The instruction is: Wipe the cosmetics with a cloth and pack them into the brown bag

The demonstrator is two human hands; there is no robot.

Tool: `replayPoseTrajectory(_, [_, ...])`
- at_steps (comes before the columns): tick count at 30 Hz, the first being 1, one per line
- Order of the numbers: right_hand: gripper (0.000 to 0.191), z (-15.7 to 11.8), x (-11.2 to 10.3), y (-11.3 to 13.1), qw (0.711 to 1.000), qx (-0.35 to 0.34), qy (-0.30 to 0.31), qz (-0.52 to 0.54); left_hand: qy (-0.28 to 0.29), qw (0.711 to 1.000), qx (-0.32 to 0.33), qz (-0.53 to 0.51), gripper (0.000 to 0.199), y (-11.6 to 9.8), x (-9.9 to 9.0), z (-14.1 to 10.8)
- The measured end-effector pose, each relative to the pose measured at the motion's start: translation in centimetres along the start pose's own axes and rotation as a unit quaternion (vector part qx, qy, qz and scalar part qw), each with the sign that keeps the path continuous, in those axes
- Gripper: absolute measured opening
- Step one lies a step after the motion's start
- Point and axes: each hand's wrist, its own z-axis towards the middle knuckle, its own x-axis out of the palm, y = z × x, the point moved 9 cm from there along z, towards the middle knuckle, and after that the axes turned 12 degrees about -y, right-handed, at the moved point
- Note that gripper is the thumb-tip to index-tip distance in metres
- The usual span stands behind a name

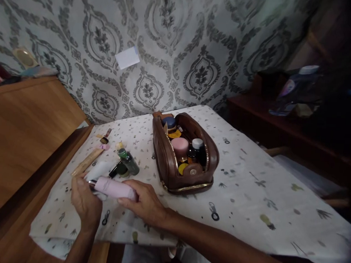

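Note:
My right hand [144, 202] grips the wide end of a pale pink bottle [115, 188], which lies sideways above the cloth. At the bottle's shiny narrow end is my left hand [85, 199], its fingers curled around a white item [99, 170], partly hidden by the bottle. Just beyond stand or lean a dark green bottle [129, 162] and a black-capped container [119, 169]. A brown leather bag [165, 162] sits unzipped to the right, holding a pink-lidded jar [179, 146], a white-capped dark bottle [197, 148], a blue-lidded jar [169, 123] and yellow items.
A tan tube [87, 162] and small cosmetics [105, 139] lie on the patterned white cloth [243, 190] at the left. A wooden cabinet [31, 135] borders the left side. At the right, a clear bottle [295, 90] stands on a dark red surface [250, 112]. Patterned wallpaper is behind.

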Motion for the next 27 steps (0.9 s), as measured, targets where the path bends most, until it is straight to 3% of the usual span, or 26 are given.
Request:
replayPoseTrajectory(5, [0.036,0.3,1.2,-1.2,0.986,0.072,0.046,0.145,-0.039,0.996,0.082,-0.022,0.035,-1.1,0.0,0.1])
replayPoseTrajectory(11, [0.051,-0.1,2.7,-2.5,0.951,0.183,0.089,0.233,-0.025,0.995,0.072,-0.068,0.032,-0.9,1.0,0.5])
replayPoseTrajectory(16, [0.055,-1.0,4.0,-3.6,0.904,0.289,0.113,0.293,-0.026,0.99,0.012,-0.137,0.021,-0.2,1.4,0.8])
replayPoseTrajectory(22, [0.05,-2.2,5.1,-3.7,0.85,0.364,0.167,0.342,-0.009,0.967,-0.091,-0.238,0.016,1.4,1.9,0.9])
replayPoseTrajectory(27, [0.05,-2.6,5.2,-3.6,0.842,0.379,0.186,0.335,0.026,0.957,-0.183,-0.224,0.018,4.1,3.1,0.3])
